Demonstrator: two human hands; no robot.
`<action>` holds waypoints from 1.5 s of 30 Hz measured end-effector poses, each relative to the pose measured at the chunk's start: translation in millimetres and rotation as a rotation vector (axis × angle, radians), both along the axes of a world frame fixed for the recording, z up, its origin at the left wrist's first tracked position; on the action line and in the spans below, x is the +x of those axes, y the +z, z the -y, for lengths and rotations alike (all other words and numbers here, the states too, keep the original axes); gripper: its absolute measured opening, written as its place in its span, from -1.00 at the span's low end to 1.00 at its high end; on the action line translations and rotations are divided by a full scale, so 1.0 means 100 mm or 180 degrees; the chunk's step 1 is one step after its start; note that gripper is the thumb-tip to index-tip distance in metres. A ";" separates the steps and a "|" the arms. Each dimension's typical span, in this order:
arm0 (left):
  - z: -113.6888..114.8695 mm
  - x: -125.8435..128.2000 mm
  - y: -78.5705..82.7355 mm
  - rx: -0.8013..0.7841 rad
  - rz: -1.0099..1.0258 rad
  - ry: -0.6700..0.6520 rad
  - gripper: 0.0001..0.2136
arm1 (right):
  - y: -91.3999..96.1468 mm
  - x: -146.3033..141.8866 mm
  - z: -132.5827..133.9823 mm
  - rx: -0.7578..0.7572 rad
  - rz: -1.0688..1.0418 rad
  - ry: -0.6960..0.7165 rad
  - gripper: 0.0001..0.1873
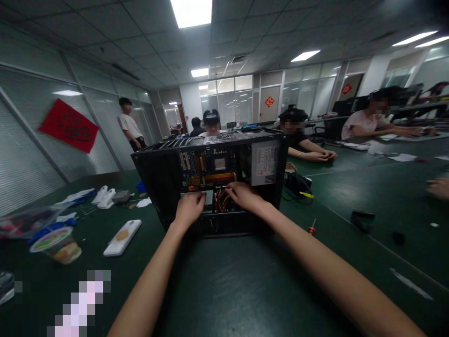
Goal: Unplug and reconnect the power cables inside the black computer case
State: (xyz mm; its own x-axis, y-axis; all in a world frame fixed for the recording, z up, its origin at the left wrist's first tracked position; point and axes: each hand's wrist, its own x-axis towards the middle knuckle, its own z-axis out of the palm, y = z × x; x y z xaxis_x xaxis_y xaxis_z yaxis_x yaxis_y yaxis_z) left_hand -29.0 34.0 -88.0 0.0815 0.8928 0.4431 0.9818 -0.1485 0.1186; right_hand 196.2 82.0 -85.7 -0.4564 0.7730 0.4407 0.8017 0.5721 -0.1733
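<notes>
A black computer case (154, 187) stands on the table with its open side facing me, showing the motherboard (224, 164) and the power supply (265, 164). Low inside the case, my left hand (190, 207) is closed at a flat silvery drive (209, 197), thumb and fingers at its edge; part of the drive is hidden behind the hand. To its right hangs a bundle of red, yellow and black cables (221, 202). My right hand (244, 195) reaches in from the right, its fingers curled together at these cables; the fingertips are partly hidden.
On the left of the green table (224, 290) are a white phone (123, 238), a plastic cup (58, 245) and a plastic bag (31, 220). To the right lie an orange screwdriver (312, 229) and black cables (298, 187). Several people sit or stand beyond.
</notes>
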 end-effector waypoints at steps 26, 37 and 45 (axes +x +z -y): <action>0.06 0.10 -0.15 0.0035 0.0943 0.0856 -0.48 | -0.36 -0.04 0.82 0.0062 0.0813 -0.1185 -0.45; -0.45 -0.77 -0.22 0.0095 0.1381 0.0629 -0.42 | -0.43 -1.22 1.35 -0.0033 0.0645 -0.1017 -0.42; -0.18 -0.93 0.00 -0.0134 0.1105 0.0298 -0.62 | -0.20 -1.39 2.05 0.1866 0.1470 0.0536 -0.50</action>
State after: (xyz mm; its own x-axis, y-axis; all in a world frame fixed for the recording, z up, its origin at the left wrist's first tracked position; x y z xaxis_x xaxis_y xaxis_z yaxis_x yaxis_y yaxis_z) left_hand -122.4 51.6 -87.7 -0.1504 0.9073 0.3927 0.8910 -0.0478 0.4516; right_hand 57.0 -123.0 -105.4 -0.7848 0.3751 0.4934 0.6129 0.5880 0.5279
